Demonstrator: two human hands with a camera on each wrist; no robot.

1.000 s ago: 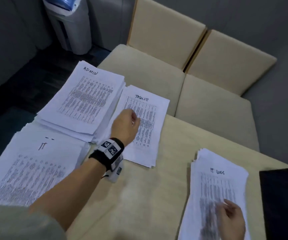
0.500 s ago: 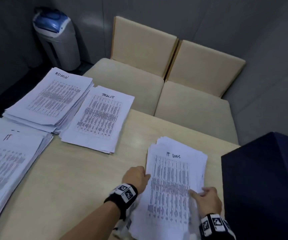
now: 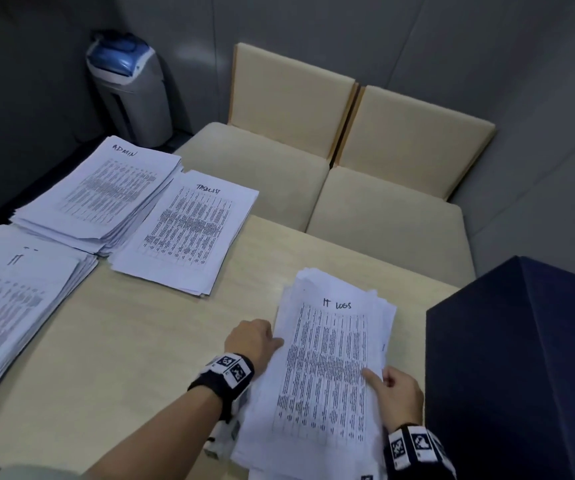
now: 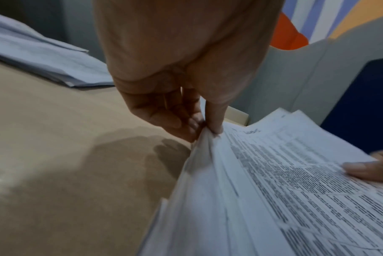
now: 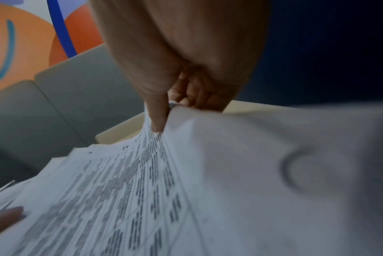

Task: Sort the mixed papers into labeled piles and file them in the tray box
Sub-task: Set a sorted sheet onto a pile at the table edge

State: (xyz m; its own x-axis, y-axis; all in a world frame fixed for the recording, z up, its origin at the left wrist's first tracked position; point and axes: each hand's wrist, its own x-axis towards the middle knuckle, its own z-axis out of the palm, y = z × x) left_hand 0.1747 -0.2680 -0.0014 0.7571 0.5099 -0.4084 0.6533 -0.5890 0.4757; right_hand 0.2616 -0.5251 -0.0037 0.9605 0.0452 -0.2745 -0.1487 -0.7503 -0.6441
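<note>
Both hands have closed on the IT LOGS pile (image 3: 331, 368), at the near right of the bench (image 3: 113, 341). A second ago the left hand (image 3: 253, 341) lay far left on the TASKLIST pile (image 3: 189, 230) while the right hand (image 3: 398, 398) alone rested on this stack; now the left hand pinches its left edge, thumb (image 4: 216, 119) on top and fingers beneath, and the right hand's grip holds the right edge, thumb (image 5: 156, 117) on the printed face, fingers curled under. In the left wrist view the left edge stands raised off the bench, sheets fanned and uneven. This suggests that sorting is finished and filing is beginning, this pile going first. The dark blue tray box (image 3: 521, 358) stands just right of the pile, its near wall rising above the bench; its opening is not visible. The ADMIN pile (image 3: 102, 199), TASKLIST pile and IT pile (image 3: 12, 299) lie well apart at the left, two overhanging the bench's far edge. Bare bench lies between the left piles and the held stack, giving room to square the sheets; the right side is tight against the box, so the stack probably has to rise before crossing. Two beige seats (image 3: 348, 202) and a grey bin (image 3: 130, 88) stand beyond.
</note>
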